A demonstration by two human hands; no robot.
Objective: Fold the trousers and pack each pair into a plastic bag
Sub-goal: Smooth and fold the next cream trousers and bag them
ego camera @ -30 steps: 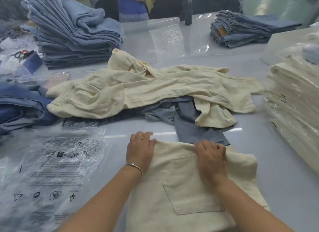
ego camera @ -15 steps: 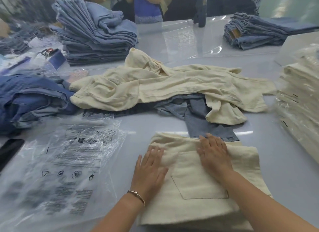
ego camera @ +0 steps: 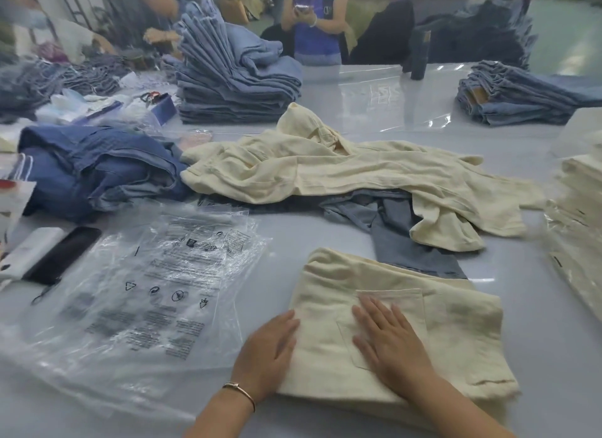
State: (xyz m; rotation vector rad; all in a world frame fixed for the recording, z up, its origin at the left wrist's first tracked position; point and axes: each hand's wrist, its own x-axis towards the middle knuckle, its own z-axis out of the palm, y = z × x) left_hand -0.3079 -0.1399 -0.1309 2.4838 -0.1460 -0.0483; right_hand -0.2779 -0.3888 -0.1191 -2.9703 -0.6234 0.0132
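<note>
A folded cream pair of trousers (ego camera: 456,333) lies on the table in front of me, back pocket up. My right hand (ego camera: 387,340) rests flat on the pocket, fingers spread. My left hand (ego camera: 270,353) lies flat against the left edge of the fold, partly on the table. A pile of clear plastic bags (ego camera: 146,294) with black print is spread to the left of the trousers. Beyond them sprawl unfolded cream trousers (ego camera: 342,170) over a grey-blue pair (ego camera: 400,238).
Bagged cream trousers (ego camera: 580,229) are stacked at the right edge. Stacks of blue jeans stand at the back left (ego camera: 234,79) and back right (ego camera: 521,95). Crumpled blue jeans (ego camera: 94,173), a black phone (ego camera: 62,255) and a white object lie left. People stand behind the table.
Both hands have slid from the far edge of the folded trousers back toward me, flattening the cloth. My left hand has moved off onto the left edge. The view has shifted left.
</note>
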